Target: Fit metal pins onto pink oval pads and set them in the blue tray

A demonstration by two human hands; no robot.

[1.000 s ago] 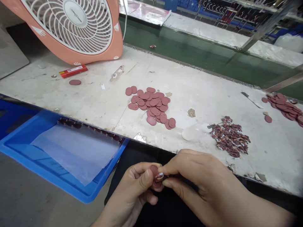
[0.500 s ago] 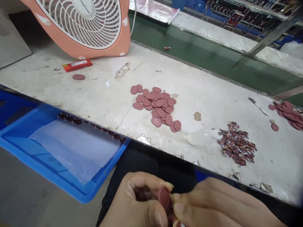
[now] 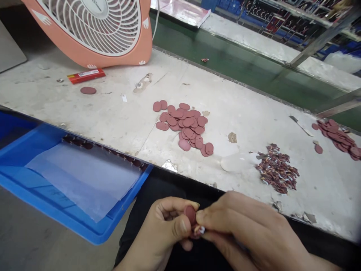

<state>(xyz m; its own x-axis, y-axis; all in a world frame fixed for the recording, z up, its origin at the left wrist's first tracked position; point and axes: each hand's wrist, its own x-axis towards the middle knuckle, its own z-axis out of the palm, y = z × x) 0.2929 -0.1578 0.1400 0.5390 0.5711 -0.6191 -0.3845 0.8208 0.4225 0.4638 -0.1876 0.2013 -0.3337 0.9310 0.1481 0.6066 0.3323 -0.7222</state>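
Between thumb and index finger, my left hand pinches a dark red oval disc at the bottom centre. Just right of it, my right hand has its fingertips closed on a small dark red piece with orange and white bits, touching the disc. Both hands are in front of the table edge, over the dark-clothed lap. A pile of red oval discs lies mid-table, and a heap of small dark red pieces with orange and white bits lies right of it.
An orange fan stands at the back left beside a red box. A blue tray with a white sheet sits below the table edge. More discs lie at the far right. Behind the table runs a green belt.
Both hands and the held pieces appear slightly higher in the view, and the small piece's orange and white bits show more clearly. The table scene has shifted slightly left.
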